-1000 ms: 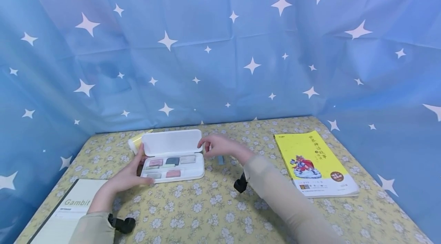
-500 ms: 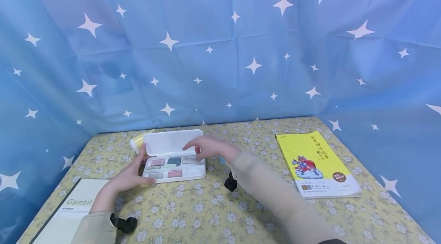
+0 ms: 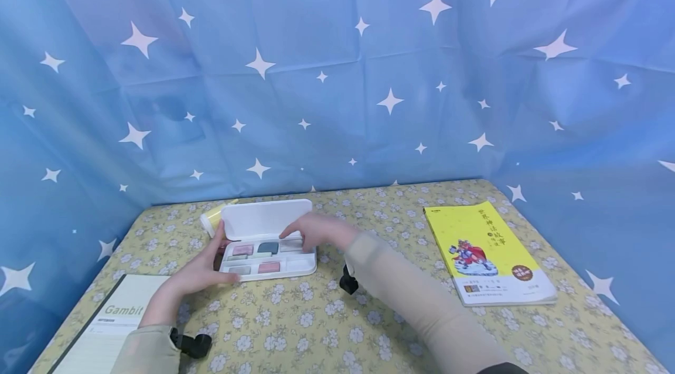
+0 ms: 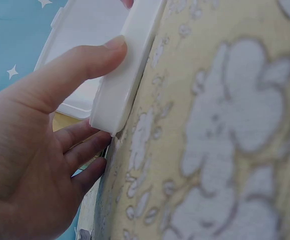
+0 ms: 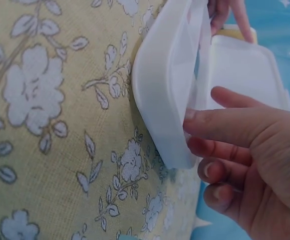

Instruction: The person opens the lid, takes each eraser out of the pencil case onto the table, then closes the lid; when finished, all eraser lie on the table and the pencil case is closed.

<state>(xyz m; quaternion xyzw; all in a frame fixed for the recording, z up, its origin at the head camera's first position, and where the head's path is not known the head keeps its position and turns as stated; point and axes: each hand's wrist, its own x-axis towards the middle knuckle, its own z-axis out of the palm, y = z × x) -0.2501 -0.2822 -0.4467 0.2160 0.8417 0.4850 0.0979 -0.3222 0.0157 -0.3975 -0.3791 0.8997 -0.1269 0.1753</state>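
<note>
A white plastic case with a hinged lid (image 3: 266, 218) stands opened on the table. In its divided base (image 3: 295, 269) lie several small blocks, among them a pink block (image 3: 269, 267), a dark teal block (image 3: 268, 247) and a pale block (image 3: 291, 245). My left hand (image 3: 203, 268) holds the left end of the case, thumb on the front wall and fingers round the side. My right hand (image 3: 313, 230) reaches into the right compartment by the pale block. In the right wrist view the thumb (image 5: 220, 122) dips past the rim; whether it pinches anything is hidden.
Behind the left hand lies a yellow-and-white object (image 3: 212, 218). A Gambit notebook (image 3: 113, 318) is at the front left, a yellow book (image 3: 485, 254) at the right. Flowered cloth (image 3: 295, 327) covers the table; a blue star curtain (image 3: 337, 69) hangs behind.
My right hand has moved left from the case's right edge into the right compartment. My left hand stays on the case. The small blue piece on the table is now behind the right arm.
</note>
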